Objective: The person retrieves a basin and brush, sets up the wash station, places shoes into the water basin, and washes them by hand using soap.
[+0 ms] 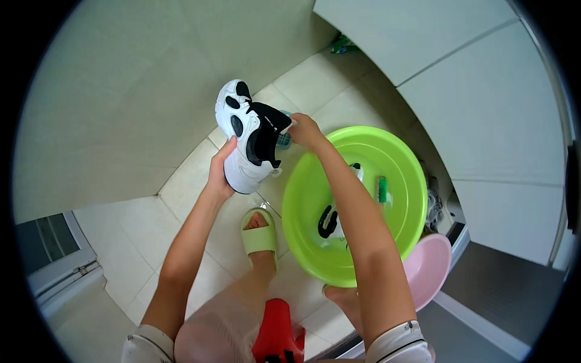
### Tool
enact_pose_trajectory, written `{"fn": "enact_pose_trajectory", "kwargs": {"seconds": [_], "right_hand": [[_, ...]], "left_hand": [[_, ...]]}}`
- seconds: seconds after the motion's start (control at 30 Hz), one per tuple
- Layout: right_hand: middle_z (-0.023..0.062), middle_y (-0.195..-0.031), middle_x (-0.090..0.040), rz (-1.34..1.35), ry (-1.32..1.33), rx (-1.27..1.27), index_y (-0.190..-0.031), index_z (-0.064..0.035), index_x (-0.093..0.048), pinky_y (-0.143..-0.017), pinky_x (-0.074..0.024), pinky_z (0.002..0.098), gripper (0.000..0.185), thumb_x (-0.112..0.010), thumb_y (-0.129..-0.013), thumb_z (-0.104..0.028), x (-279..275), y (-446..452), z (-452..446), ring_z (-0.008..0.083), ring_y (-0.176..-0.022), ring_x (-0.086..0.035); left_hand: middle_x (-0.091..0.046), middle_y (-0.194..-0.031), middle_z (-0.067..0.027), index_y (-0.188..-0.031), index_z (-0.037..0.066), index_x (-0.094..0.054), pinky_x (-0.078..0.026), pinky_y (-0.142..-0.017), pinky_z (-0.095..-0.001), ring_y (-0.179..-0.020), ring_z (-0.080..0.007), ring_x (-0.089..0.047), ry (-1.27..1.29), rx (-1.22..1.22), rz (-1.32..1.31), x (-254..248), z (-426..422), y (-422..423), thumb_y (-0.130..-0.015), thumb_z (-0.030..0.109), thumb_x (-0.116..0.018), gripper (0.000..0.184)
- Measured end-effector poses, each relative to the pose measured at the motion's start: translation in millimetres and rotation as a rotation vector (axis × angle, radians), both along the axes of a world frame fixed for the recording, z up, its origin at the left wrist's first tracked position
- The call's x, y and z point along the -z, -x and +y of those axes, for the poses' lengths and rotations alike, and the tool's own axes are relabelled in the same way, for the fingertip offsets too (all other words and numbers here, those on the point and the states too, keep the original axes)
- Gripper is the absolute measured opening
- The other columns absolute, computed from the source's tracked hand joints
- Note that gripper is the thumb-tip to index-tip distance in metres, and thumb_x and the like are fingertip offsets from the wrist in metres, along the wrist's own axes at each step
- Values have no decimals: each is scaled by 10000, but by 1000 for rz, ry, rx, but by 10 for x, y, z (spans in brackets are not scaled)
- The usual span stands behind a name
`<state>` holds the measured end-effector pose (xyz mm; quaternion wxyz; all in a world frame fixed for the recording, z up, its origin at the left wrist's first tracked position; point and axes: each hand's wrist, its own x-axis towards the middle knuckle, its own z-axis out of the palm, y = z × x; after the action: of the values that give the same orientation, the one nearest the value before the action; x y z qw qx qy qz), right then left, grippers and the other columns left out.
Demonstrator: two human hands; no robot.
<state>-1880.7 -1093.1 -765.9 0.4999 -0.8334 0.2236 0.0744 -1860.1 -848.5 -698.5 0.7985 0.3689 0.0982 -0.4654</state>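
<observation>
A white sneaker [242, 172] with black patches and a black collar is held up over the tiled floor, its toe pointing away to the upper left. My left hand [219, 172] is closed around the heel and sole side, thumb along the upper. At the tongue, the fingers of my right hand [307, 132] pinch the pale tip. To the right stands a lime-green basin [293, 233]. Inside it lie another black-and-white shoe [328, 221], partly hidden by my right forearm, and a green-bristled brush [382, 189].
A pink basin [437, 266] stands beside the green one. Near my legs is a red plastic stool or seat [275, 330]. A green slipper [259, 240] is on one foot. White cabinets [478, 121] border the right, a wall [139, 91] the left. A teal object [283, 141] is partly hidden.
</observation>
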Motion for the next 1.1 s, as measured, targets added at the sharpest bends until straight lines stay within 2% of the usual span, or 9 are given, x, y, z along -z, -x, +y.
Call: {"fn": "enact_pose_trajectory", "kwargs": {"seconds": [0.1,0.3,0.43,0.53,0.6,0.67,0.73,0.9,1.1], "right_hand": [[192,-1110,-692,196,327,-302,-1156,-58,-647,-961,-490,451,352,-611,-848,-224,337,-385,-73,427,-1112,-615],[212,-1202,-652,319,153,-377,-1381,-86,-501,-1039,-409,452,554,-592,-874,-290,555,-565,-13,382,-1258,-522],[211,-1180,-661,446,-182,-245,-1384,-76,-503,-1016,-424,395,488,-530,-946,-290,-96,-468,-38,390,-1221,-543],[205,-1157,-670,95,-149,17,-1359,-41,-514,-1010,-428,379,415,-448,-1007,-251,-372,-233,-169,381,-1201,-559],[94,-1262,-619,-405,120,189,-1347,-67,-545,-891,-487,372,378,-460,-1012,-220,-680,174,-53,197,-940,-597],[207,-1386,-532,-485,407,122,-1349,5,-513,-1121,-338,449,406,-452,-1004,-201,-1391,738,542,357,-1315,-476],[208,-1446,-472,-328,765,-360,-1375,7,-495,-1163,-258,499,439,-471,-994,-210,-1625,1106,919,362,-1387,-393],[251,-1495,-395,-327,803,-123,-1442,22,-410,-1174,-207,543,541,-482,-996,-274,-2229,1306,732,417,-1416,-323],[284,-1577,-211,-448,760,-28,-1489,106,-244,-1191,-163,527,711,-507,-979,-314,-3236,2148,1221,419,-1473,-207]], "left_hand": [[-628,-1298,-107,-1379,74,-513,-490,-1010,-413,-1160,-260,-620,117,-111,77,275,-52,55,-998,416,-498,512],[-628,-1291,-99,-1362,63,-515,-487,-1005,-393,-1158,-243,-615,110,-186,113,203,9,62,-983,393,-555,504],[-618,-1294,-94,-1359,73,-508,-481,-1016,-394,-1167,-243,-606,99,-169,124,151,-57,6,-963,386,-597,513],[-583,-1327,-93,-1388,89,-461,-474,-1025,-403,-1201,-244,-582,93,-143,60,1,-136,28,-956,392,-608,548],[-556,-1336,-97,-1431,107,-370,-469,-1030,-420,-1224,-256,-560,61,-139,-2,-42,-205,61,-944,399,-625,622],[-555,-1328,-100,-1435,114,-345,-468,-1029,-425,-1218,-261,-561,21,-161,-83,-179,-377,138,-941,399,-631,638],[-579,-1305,-77,-1408,163,-405,-476,-1012,-396,-1189,-225,-581,16,-114,-63,-370,-466,270,-975,409,-568,524],[-550,-1335,-76,-1459,157,-357,-453,-1025,-373,-1224,-214,-553,146,-64,-203,-977,-768,842,-1004,342,-528,520],[-425,-1471,-151,-1569,55,-115,-423,-1039,-349,-1272,-238,-505,208,192,-311,-2355,-654,1045,-978,332,-579,802]]}}
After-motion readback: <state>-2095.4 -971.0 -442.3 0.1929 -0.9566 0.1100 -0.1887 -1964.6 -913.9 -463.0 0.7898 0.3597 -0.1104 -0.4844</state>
